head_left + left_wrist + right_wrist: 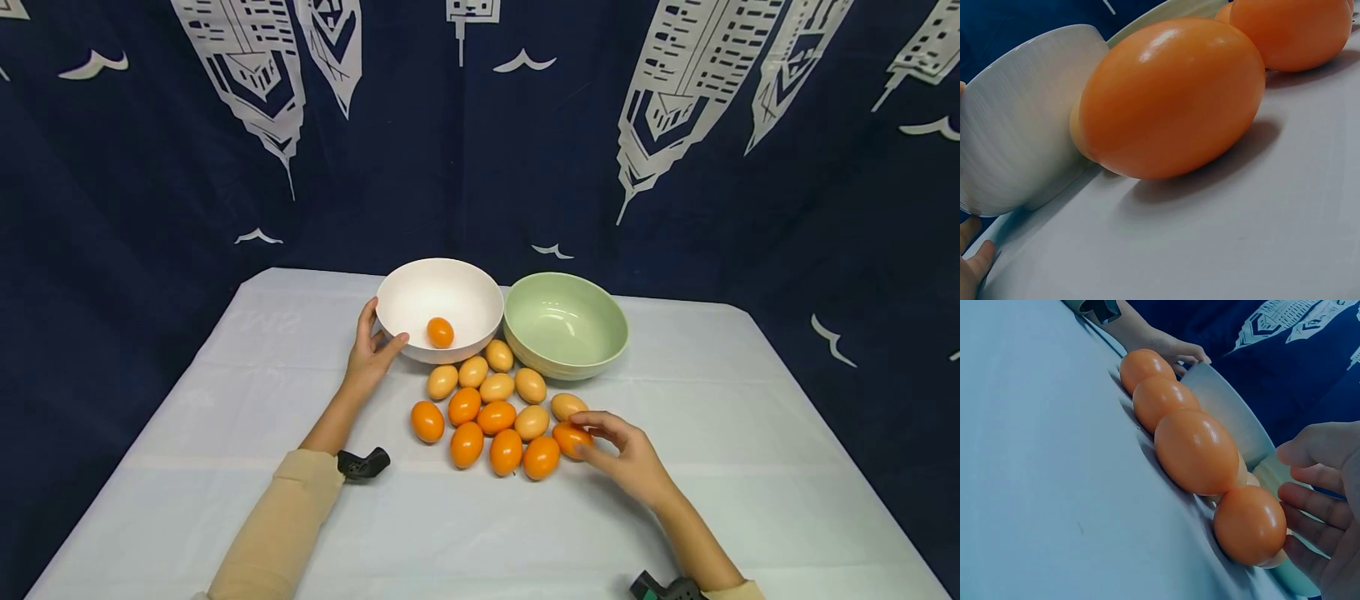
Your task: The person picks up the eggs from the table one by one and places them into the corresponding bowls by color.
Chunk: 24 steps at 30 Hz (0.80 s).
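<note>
While your left hand [367, 354] grips the white bowl [427, 292] by its left side, the fingers of your right hand [622, 458] curve loosely about the rightmost orange egg [572, 440], with no firm grasp showing. That egg lies to the right of the white bowl and nearer you. Expect it to feel light, stiff and rather slippery, apt to roll; whether it is real shell or a toy you cannot tell, so treat it as fragile. Take it round the middle, thumb opposite fingers, squeezing gently. It looks smooth, glossy and evenly orange, a plump oval; a paler egg [532, 422] sits between it and the white bowl.
</note>
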### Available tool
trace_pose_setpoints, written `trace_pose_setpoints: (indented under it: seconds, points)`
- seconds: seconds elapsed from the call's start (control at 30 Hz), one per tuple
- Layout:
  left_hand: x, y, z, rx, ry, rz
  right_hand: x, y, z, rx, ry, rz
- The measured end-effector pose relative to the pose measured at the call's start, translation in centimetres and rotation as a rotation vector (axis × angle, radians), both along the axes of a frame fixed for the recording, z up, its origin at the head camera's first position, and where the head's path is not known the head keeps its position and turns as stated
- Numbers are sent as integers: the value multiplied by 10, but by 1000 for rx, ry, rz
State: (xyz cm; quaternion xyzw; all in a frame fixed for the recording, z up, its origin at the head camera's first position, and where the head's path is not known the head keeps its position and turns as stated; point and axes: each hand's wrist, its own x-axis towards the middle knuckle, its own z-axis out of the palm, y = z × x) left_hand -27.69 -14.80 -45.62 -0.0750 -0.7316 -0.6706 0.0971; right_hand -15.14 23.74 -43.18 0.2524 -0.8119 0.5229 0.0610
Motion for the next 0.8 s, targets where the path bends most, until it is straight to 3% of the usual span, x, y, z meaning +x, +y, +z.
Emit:
trace_pose_setpoints:
  seconds: [0.27, 0.53, 0.77, 0.8]
  points:
    - [1, -1, 3, 17, -25, -16, 0, 5, -9, 104, 19, -80]
    - [21, 2, 31, 11, -59, -29, 1, 7, -16, 156, 28, -141]
    - [1, 0, 1, 3, -2, 0, 3, 7, -20, 176, -11, -156]
    - [1, 0, 1, 0, 0, 2, 3, 7, -20, 177, -20, -157]
